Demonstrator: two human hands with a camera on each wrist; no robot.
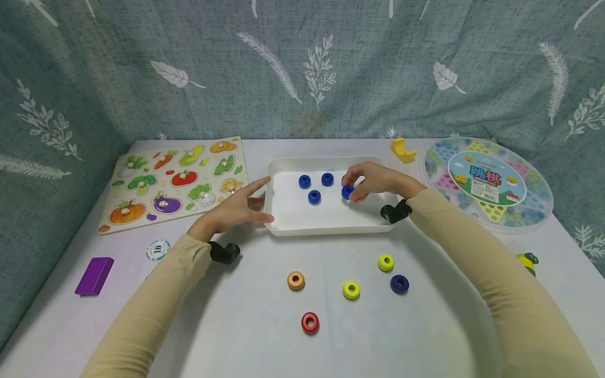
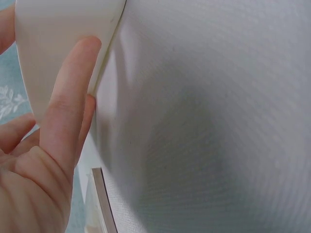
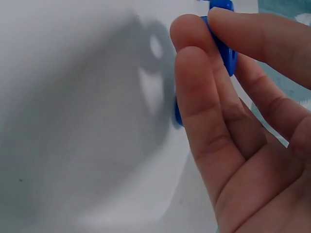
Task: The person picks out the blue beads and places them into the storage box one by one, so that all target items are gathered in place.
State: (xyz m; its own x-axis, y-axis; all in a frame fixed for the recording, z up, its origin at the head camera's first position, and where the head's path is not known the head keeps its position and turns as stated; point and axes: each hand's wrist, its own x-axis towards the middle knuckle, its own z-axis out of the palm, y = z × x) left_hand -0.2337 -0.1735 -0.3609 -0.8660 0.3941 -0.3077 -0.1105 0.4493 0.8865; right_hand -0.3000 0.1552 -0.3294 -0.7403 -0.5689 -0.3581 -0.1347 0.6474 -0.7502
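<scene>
My right hand (image 1: 373, 181) pinches a blue ring (image 1: 347, 192) between thumb and fingers, inside the right part of the white tray (image 1: 326, 231). The right wrist view has that hand (image 3: 233, 111) too, its fingertips partly covering the blue ring (image 3: 228, 56). Left of it in the tray lie three more rings: a front blue ring (image 1: 314, 197), a left blue ring (image 1: 304, 181) and a back blue ring (image 1: 327, 179). With fingers spread and nearly straight, my left hand (image 1: 236, 210) touches the tray's left side; the left wrist view shows a fingertip against the tray wall (image 2: 58, 29).
In front of the tray lie an orange ring (image 1: 295, 281), a red ring (image 1: 310, 323), two yellow rings (image 1: 351, 290) and a dark blue ring (image 1: 399, 284). A vegetable puzzle board (image 1: 151, 181), purple block (image 1: 94, 276) and poker chip (image 1: 158, 250) are left; a round game box (image 1: 487, 181) and yellow block (image 1: 403, 150), right.
</scene>
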